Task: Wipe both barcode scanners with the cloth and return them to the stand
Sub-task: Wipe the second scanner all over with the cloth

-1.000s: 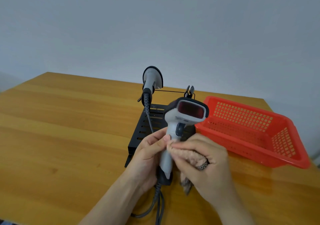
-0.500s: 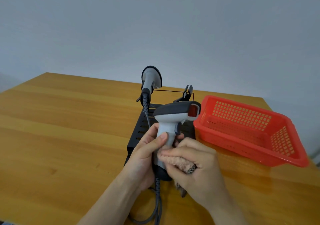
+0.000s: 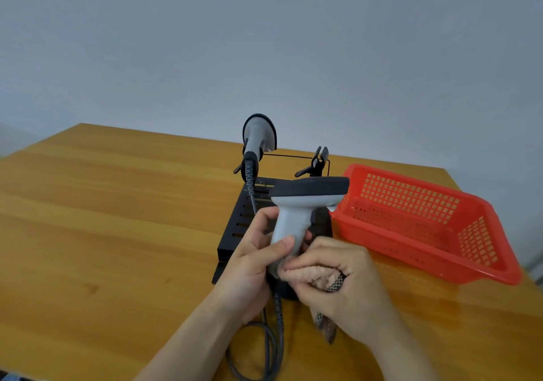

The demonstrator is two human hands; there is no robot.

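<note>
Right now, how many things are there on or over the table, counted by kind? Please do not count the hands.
Barcode scanners: 2, held scanner and scanner on the stand
Stand: 1
Cloth: 1
Red basket: 1
Total: 5

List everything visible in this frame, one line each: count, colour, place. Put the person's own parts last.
held barcode scanner: 1, grey with dark top, upright in front of the stand
second barcode scanner: 1, grey and black, on the stand's left holder
stand: 1, black, table centre
cloth: 1, pinkish-beige, pressed to the held scanner's handle
basket: 1, red, right of the stand
cables: grey, near edge
table: 1, wooden
left hand: grips the held scanner
right hand: holds the cloth
</note>
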